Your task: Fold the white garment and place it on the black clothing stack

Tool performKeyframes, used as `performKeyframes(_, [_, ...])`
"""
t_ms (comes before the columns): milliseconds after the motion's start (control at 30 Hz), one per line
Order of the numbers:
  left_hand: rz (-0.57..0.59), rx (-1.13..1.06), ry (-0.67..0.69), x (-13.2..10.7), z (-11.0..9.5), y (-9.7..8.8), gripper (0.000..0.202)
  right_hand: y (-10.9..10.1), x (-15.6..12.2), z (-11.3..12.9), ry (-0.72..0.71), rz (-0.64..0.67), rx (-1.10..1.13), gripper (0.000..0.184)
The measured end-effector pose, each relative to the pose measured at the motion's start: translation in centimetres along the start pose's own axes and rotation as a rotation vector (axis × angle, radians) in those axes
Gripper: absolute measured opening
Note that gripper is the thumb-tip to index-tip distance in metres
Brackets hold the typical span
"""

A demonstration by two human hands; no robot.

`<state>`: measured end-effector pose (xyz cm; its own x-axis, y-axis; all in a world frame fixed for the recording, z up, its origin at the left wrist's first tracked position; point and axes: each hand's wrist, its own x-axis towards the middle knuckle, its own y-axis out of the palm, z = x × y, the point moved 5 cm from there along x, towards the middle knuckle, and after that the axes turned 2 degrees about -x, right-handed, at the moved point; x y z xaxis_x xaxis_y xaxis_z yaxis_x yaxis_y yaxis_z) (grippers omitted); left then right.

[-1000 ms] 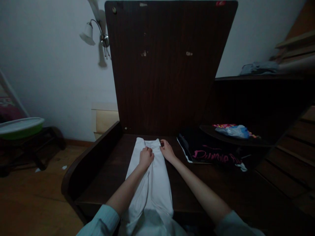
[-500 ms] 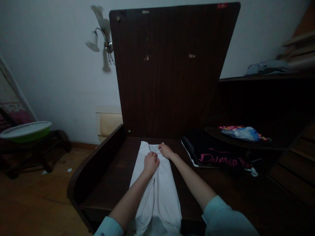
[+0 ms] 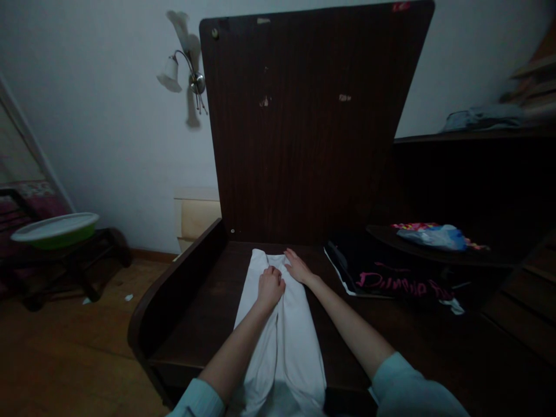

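Observation:
A long white garment [image 3: 286, 341] lies lengthwise on the dark wooden surface [image 3: 204, 313], its far end near the upright board. My left hand [image 3: 270, 286] is closed in a fist on the cloth near that far end, bunching a fold. My right hand [image 3: 297, 267] lies flat beside it on the garment's top right corner, fingers stretched out. Both forearms reach forward from light blue sleeves.
A tall dark wooden board [image 3: 304, 121] stands upright behind the garment. A black bag with pink lettering [image 3: 386, 278] lies to the right, below a shelf holding a blue plastic packet [image 3: 434, 234]. A green and white basin [image 3: 56, 229] sits on a stand at left. A wall lamp [image 3: 182, 72] hangs above.
The view has shifted slightly. My right hand moved from pinching the garment's top edge to lying flat on it. My left hand stays fisted on the cloth.

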<state>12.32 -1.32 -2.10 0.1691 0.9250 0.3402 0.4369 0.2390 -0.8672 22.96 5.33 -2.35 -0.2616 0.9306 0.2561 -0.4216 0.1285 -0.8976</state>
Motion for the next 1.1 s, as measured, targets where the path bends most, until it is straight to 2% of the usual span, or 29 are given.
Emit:
performKeyframes(100, [-0.001, -0.062, 0.085, 0.1, -0.2, 0.2, 0.025, -0.2, -0.7, -0.4, 0.015, -0.141, 0.094, 0.041])
performKeyframes(233, [0.033, -0.104, 0.221, 0.1, -0.5, 0.7, 0.038, -0.3, -2.3, -0.6, -0.011, -0.224, 0.138, 0.032])
performKeyframes(400, [0.105, -0.028, 0.117, 0.2, -0.1, 1.4, 0.036, 0.0, -4.2, -0.9, 0.015, -0.289, 0.144, 0.030])
performKeyframes(600, [0.223, 0.012, 0.100, 0.2, -0.1, 1.8, 0.044, -0.9, -5.5, -0.2, 0.055, -0.212, 0.155, 0.027])
performKeyframes(767, [0.301, -0.204, 0.071, 0.8, 0.6, 1.9, 0.050, -2.4, -8.8, 2.8, 0.040, -0.169, 0.182, 0.028])
performKeyframes(867, [0.299, -0.257, 0.061, 1.2, 0.8, 1.6, 0.051, -1.4, -11.8, 5.4, -0.040, -0.046, 0.137, 0.032])
performKeyframes(967, [0.306, -0.275, 0.039, 1.0, 0.8, 0.7, 0.049, 0.0, -14.2, 7.1, -0.101, 0.026, 0.009, 0.044])
performKeyframes(1100, [0.387, -0.122, 0.111, -1.8, 0.7, -1.1, 0.044, 0.9, -15.2, 7.5, -0.115, 0.072, -0.075, 0.048])
